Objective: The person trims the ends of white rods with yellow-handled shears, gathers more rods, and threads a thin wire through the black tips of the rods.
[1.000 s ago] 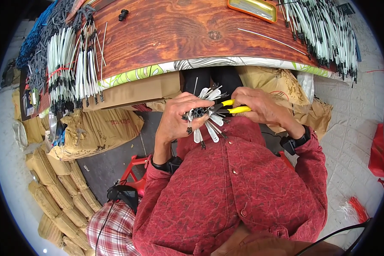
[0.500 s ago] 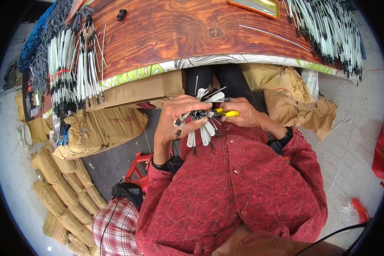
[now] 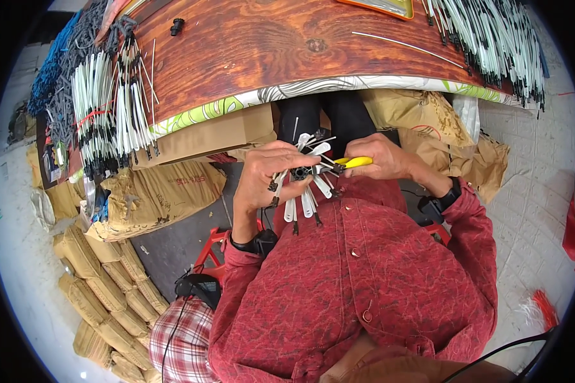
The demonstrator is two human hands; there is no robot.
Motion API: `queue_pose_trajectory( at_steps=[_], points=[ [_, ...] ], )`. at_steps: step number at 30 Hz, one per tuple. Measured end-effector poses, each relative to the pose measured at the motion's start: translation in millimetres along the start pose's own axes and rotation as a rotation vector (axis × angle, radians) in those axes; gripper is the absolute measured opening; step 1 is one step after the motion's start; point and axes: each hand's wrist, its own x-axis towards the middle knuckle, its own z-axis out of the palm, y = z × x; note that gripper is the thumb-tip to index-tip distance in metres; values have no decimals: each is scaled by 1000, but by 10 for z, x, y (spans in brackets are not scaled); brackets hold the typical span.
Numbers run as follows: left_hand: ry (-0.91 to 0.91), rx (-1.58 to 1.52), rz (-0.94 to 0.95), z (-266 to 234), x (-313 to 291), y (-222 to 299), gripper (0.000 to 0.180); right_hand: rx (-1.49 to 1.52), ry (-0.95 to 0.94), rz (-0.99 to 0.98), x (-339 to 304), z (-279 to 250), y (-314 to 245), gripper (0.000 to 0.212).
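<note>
A wooden table (image 3: 268,54) spreads ahead. On its near side, the left hand (image 3: 262,172) clasps a black hub (image 3: 300,173) ringed with white strips (image 3: 308,203); the right hand (image 3: 383,156) grips yellow-handled pliers (image 3: 358,162) aimed at it, seemingly mid-pinch, which calls for steady holding.

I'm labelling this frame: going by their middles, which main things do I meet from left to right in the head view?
Blue heap → red-tied rods → left hand → black hub → pliers → right hand → larger rod pile.
</note>
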Motion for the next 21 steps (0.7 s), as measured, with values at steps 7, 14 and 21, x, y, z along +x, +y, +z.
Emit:
queue_pose_trajectory(
  at_steps=[7,14,21],
  points=[
    [-26,0,60,92,-35,-42,37,65,-121,133,-165,-126,-159,35],
    [-89,-60,20,47,-27,-37,39,923,-495,703,-232,-89,-86,36],
    [-47,-117,17,-51,15,-95,41,266,-106,355,-318,-33,-356,43]
  ],
)
